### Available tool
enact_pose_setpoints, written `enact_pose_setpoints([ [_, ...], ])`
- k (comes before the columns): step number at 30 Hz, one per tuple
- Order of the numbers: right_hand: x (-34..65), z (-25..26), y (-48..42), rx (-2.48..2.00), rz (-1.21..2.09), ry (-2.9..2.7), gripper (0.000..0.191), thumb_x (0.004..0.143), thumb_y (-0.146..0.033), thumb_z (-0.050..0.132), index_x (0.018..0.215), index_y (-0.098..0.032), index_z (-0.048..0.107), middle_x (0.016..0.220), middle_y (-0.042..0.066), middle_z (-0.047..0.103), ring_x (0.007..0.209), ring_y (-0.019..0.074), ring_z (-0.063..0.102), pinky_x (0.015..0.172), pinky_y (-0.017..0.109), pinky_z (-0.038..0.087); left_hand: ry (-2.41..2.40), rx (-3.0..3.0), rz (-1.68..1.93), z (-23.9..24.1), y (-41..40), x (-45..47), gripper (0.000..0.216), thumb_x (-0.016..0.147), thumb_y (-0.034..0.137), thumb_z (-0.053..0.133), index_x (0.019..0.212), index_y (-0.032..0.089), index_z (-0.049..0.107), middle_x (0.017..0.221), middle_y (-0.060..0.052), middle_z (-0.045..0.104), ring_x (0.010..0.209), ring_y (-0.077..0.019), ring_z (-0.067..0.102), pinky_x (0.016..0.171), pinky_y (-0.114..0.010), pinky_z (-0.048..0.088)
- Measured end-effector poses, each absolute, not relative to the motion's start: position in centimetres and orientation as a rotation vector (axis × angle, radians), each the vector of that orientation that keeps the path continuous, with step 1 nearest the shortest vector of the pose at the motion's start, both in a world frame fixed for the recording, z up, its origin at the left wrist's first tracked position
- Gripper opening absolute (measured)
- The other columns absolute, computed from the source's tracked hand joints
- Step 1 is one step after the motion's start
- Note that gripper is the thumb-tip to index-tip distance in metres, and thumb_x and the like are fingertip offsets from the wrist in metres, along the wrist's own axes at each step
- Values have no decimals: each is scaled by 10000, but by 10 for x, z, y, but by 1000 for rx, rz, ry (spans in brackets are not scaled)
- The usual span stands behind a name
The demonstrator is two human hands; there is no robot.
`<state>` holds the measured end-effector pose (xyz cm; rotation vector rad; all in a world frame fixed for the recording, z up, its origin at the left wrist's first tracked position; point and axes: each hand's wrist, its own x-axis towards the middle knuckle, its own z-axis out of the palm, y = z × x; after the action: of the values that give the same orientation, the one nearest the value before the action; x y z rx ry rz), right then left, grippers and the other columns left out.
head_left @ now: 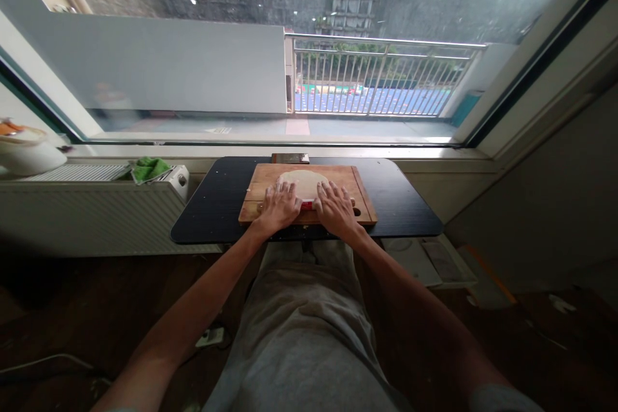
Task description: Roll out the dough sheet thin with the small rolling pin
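A rolling pin with a red label (307,205) lies crosswise on the near part of a flat, pale round of dough (304,178). My left hand (281,203) rests palm down over the pin's left part, its fingers stretched forward and whitened with flour. Over the right part lies my right hand (336,205), also flat with fingers extended and slightly spread. Both hands press on the pin without wrapping round it, hiding most of its length. Beneath the dough is a wooden cutting board (364,196) with a dark hole near its right front corner.
The board sits on a small black table (405,212) against the windowsill. A dark flat object (290,158) lies behind the board. To the left, a green cloth (149,169) and a white pot (29,151) rest on a radiator (96,212). A pale box (425,261) stands low at right.
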<state>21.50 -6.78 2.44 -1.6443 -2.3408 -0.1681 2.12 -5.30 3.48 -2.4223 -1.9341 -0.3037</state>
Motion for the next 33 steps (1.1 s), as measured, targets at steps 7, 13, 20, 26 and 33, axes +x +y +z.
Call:
enact_pose_setpoints([
  [7, 211, 24, -54, -1698, -195, -2324, 654, 1169, -330, 307, 1740, -65, 480, 1802, 207, 470, 1724, 370, 336, 1396, 615, 255, -1967, -2398, -266, 37, -35, 25, 636, 1112, 335, 359, 1704, 156, 508, 1781, -196, 502, 1702, -359, 383, 1362, -600, 340],
  [13, 206, 30, -21, -1778, -183, -2330, 672, 1147, -324, 337, 1783, -128, 431, 1816, 187, 454, 1708, 368, 373, 1385, 642, 273, -2011, -2407, -232, 41, -4, 26, 709, 1090, 336, 366, 1762, 124, 442, 1858, -220, 362, 1772, -398, 220, 1392, -670, 264],
  [20, 208, 36, 2, -1811, -137, -2383, 669, 1140, -332, 363, 1788, -189, 439, 1818, 170, 454, 1714, 360, 373, 1378, 644, 302, -2137, -2361, -313, 43, 25, 27, 728, 1019, 274, 432, 1735, 161, 499, 1816, -246, 428, 1721, -424, 351, 1337, -698, 360],
  [26, 211, 36, 26, -1809, -98, -2400, 667, 1131, -352, 414, 1790, -253, 439, 1803, 134, 495, 1678, 355, 437, 1363, 638, 327, -2109, -2296, -407, 45, 43, 26, 579, 1027, 280, 467, 1564, 176, 657, 1704, -244, 564, 1637, -412, 470, 1264, -635, 463],
  [33, 208, 43, 52, -1806, 4, -2301, 615, 1146, -383, 378, 1733, -253, 508, 1628, 172, 668, 1505, 372, 592, 1264, 622, 437, -1978, -2256, -531, 54, 65, 25, 468, 1028, 229, 486, 1435, 167, 707, 1524, -215, 680, 1418, -359, 623, 1195, -509, 514],
])
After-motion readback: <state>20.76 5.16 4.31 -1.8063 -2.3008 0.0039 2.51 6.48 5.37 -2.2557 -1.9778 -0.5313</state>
